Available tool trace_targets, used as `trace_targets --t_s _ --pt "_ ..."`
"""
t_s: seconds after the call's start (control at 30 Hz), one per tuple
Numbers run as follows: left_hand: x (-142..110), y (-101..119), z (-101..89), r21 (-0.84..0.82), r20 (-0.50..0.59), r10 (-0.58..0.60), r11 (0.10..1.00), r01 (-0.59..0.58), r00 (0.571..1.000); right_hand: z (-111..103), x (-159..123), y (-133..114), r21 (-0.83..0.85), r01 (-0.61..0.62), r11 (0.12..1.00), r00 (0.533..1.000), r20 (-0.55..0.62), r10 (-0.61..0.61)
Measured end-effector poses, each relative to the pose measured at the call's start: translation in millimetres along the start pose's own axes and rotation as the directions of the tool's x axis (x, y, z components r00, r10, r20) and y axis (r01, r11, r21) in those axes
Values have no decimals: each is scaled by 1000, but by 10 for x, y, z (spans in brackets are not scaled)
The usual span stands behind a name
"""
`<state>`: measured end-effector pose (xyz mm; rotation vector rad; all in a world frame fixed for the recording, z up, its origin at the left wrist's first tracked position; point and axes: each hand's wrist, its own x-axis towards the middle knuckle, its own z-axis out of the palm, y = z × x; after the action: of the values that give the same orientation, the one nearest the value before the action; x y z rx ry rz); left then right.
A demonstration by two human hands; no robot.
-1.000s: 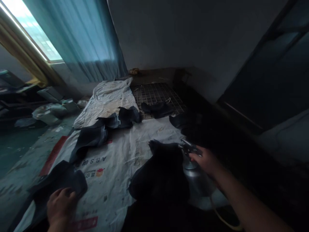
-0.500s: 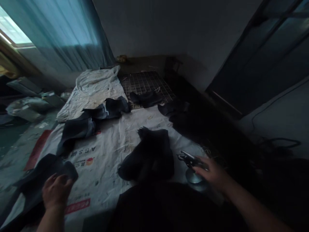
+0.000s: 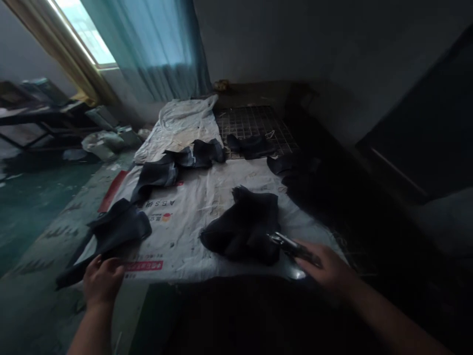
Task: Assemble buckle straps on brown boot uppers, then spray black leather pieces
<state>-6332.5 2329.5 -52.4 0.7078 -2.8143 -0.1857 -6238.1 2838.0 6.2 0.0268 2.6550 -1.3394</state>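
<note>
My right hand (image 3: 325, 268) is wrapped round the handle of a metal spray gun (image 3: 290, 245). Below the gun, its shiny cup (image 3: 295, 270) shows only in part in the dark. The nozzle points left at a black cut piece (image 3: 244, 224) of soft sheet material, lying on a printed white sack cloth (image 3: 188, 222). My left hand (image 3: 102, 283) hovers at the near edge of another dark piece (image 3: 120, 229), fingers half curled and apart. Nothing shows between them, and whether they touch the piece is unclear.
More dark pieces lie in an arc: one at left (image 3: 157, 173), one at the back (image 3: 251, 145), one at right (image 3: 295, 172). A wire grid (image 3: 254, 121) is behind them. A blue curtain (image 3: 158, 49) hangs by the window; a bench (image 3: 33, 118) stands far left.
The view swung right, then back left. The spray gun dropped lower and nearer beside the middle piece. My left hand drew back from over the left piece to its near edge.
</note>
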Motion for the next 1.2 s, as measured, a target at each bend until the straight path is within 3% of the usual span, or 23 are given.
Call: trace_targets --t_s 0.07,0.2,0.3,0.4,0.47,0.53,0.6,0.63,0.67,0.7,0.73,0.77,0.8,0.87,0.97,1.2 --pt "-126 -96 -67 -40 -43 -8 999 6 999 38 139 -157 -56 69 996 996 67 -65" --pt "-353 -246 -126 -16 -24 -13 1000 13 1000 191 362 -484 -110 215 970 957 224 -187" --pt "-462 -264 -77 -4 -32 38 999 -38 999 312 473 -635 -73 303 950 926 258 -276" --pt "-532 -88 38 -78 -109 172 980 -181 979 337 531 -657 -61 303 951 940 185 -288" --pt "-604 206 123 -154 -179 316 927 -343 932 281 529 -592 -47 254 966 960 135 -246" --pt "-729 659 191 -219 -225 505 807 -548 833 187 490 -466 17 188 982 980 69 -188" --pt "-908 1227 235 -261 -190 723 615 -744 665 81 413 -298 117 124 985 992 -28 -122" --pt "-1010 1526 250 -291 -130 851 458 -840 509 31 363 -209 169 96 981 993 -84 -83" --pt "-1114 1819 264 -326 -53 949 278 -904 311 -16 307 -123 213 69 975 990 -139 -40" --pt "-1214 2094 282 -344 35 992 128 -930 123 -59 247 -44 247 47 968 981 -193 1" --pt "-1307 2342 305 -355 132 991 12 -935 -37 -97 185 24 275 35 961 968 -247 35" --pt "-1388 2557 336 -361 227 961 -70 -930 -161 -130 123 79 297 29 954 954 -293 62" --pt "-1455 2737 375 -361 301 923 -120 -925 -238 -158 63 123 318 25 948 939 -333 87" --pt "-1543 2998 473 -358 392 867 -163 -919 -307 -197 -46 178 362 32 931 910 -397 123" --pt "-1564 3202 625 -371 450 825 -177 -912 -343 -220 -167 224 419 45 907 878 -450 164" --pt "-1350 3291 791 -480 498 757 -165 -862 -423 -182 -304 380 399 39 916 856 -487 176"
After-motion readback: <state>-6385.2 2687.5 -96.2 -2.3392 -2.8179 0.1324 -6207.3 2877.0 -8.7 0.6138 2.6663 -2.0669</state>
